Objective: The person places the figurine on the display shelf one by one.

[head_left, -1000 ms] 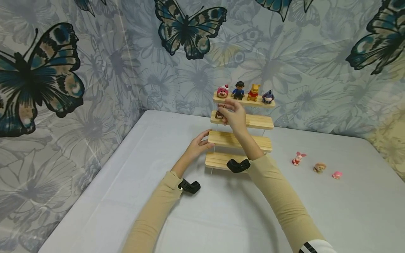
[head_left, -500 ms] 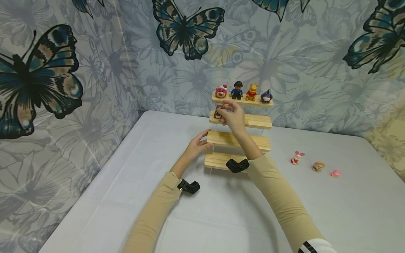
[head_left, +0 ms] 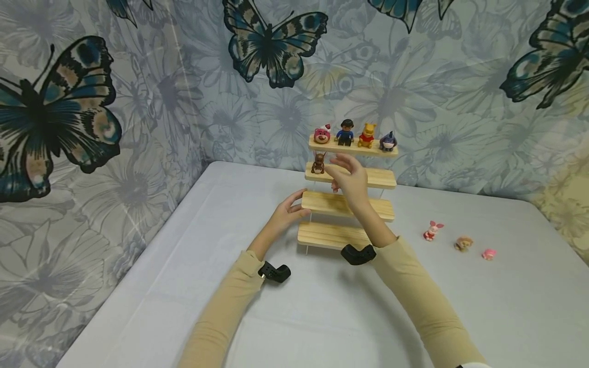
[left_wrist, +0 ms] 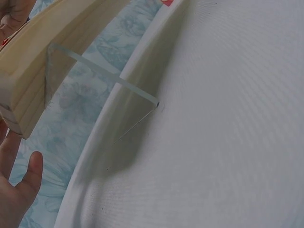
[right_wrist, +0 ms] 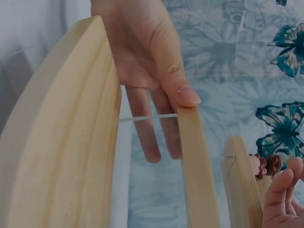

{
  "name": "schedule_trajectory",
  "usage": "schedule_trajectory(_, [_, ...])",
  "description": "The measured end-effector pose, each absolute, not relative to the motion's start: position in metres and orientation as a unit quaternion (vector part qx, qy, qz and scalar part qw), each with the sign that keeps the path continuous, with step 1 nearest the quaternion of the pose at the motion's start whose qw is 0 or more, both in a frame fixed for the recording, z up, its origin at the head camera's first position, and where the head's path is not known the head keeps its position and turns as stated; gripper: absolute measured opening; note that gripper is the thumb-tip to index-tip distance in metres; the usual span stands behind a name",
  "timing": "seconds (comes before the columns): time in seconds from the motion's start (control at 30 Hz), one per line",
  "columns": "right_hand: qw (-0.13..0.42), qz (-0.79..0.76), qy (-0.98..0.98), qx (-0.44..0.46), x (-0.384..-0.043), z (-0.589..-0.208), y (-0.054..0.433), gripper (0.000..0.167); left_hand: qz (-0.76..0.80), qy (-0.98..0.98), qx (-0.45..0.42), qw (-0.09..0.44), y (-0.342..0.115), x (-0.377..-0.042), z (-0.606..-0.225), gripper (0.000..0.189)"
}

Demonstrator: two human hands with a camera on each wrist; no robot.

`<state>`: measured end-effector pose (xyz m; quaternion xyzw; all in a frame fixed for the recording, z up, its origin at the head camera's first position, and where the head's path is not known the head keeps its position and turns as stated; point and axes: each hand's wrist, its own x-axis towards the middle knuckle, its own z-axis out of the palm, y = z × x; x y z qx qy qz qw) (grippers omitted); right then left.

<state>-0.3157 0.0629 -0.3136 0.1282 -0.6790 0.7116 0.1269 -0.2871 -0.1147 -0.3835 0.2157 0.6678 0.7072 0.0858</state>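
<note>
A wooden tiered display stand (head_left: 340, 235) with clear legs stands on the table. My left hand (head_left: 287, 212) grips the left end of its second board from the bottom; in the right wrist view its thumb (right_wrist: 187, 95) lies on the board's edge and two fingers hang past it. A small brown figurine (head_left: 318, 163) with upright ears sits at the left end of the second board from the top. Just right of it, my right hand (head_left: 352, 179) is raised with loosely bent fingers and nothing between them. In the right wrist view it shows at the lower right (right_wrist: 285, 190).
The top board holds a pink bear figurine (head_left: 321, 135), a dark-haired figurine in blue (head_left: 345, 133), a yellow bear in red (head_left: 366, 136) and a blue-grey donkey figurine (head_left: 388, 142). Right of the stand lie a piglet figurine (head_left: 432, 231), a tan figurine (head_left: 463, 244) and a pink one (head_left: 489, 254).
My right hand has let go of the brown figurine and moved right and slightly down, leaving it on the board. My left hand keeps its place on the stand.
</note>
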Motion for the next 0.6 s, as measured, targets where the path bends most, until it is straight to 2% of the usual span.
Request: schedule_trajectory(0.6, [0.116, 0.698, -0.694, 0.134, -0.304, -0.329, 0.101, 0.045, 0.708, 0.664, 0.225, 0.08, -0.114, -0.287, -0.385, 0.059])
